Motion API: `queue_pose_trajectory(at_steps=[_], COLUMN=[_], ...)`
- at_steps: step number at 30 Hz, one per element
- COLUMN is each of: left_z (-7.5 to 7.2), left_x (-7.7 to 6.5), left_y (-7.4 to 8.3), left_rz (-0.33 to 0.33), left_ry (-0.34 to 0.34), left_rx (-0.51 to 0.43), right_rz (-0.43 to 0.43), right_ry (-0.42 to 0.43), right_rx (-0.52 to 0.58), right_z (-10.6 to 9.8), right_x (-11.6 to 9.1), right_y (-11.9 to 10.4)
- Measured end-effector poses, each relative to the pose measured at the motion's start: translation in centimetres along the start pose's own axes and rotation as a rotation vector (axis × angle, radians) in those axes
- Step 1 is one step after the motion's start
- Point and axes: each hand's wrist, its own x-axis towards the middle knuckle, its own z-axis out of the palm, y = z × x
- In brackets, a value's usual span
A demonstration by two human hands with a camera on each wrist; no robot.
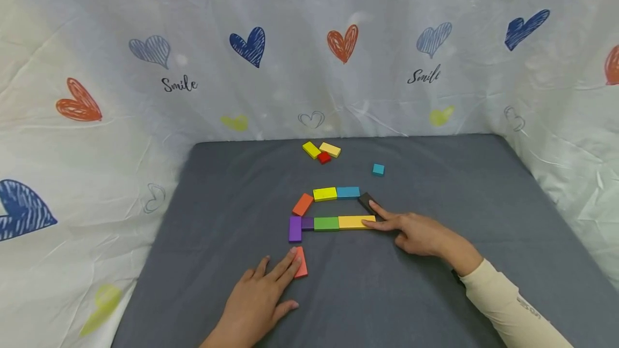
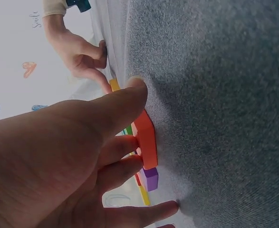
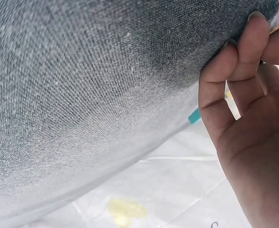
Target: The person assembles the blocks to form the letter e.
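My left hand (image 1: 261, 291) lies with fingers stretched out, two fingertips touching a coral block (image 1: 302, 263). In the left wrist view, those fingertips are against the side of this block (image 2: 148, 142), and the thumb is apart from the other fingers. My right hand (image 1: 420, 232) extends two fingers: one tip touches a black block (image 1: 366, 201), the other rests on the right end of a long yellow-orange block (image 1: 355, 223). Its remaining fingers are bent under. A green block (image 1: 326, 224), a dark purple block (image 1: 307, 224) and an upright purple block (image 1: 295, 229) continue that row leftward.
Above the row, an orange block (image 1: 302, 204), a yellow block (image 1: 324, 194) and a blue block (image 1: 348, 193) form an arch. Farther back lie loose yellow (image 1: 311, 150), cream (image 1: 330, 149), red (image 1: 324, 158) and teal (image 1: 378, 169) blocks. A heart-printed curtain (image 1: 290, 85) borders the grey table (image 1: 232, 192).
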Motion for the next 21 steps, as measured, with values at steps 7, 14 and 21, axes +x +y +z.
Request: queue_pose_trajectory(at_steps=[7, 14, 21], left_z=[0.06, -0.01, -0.12], left_x=[0.30, 0.50, 0.74], left_y=[-0.02, 0.09, 0.17], left_rz=[-0.024, -0.043, -0.060], left_ry=[-0.002, -0.003, -0.024], left_rx=[0.003, 0.013, 0.027], right_rz=[-0.008, -0.009, -0.015], right_ry=[0.000, -0.001, 0.000], right_rx=[-0.001, 0.001, -0.004], right_z=[0.03, 0.03, 0.01], right_x=[0.06, 0.07, 0.08], right_y=[-0.01, -0.03, 0.03])
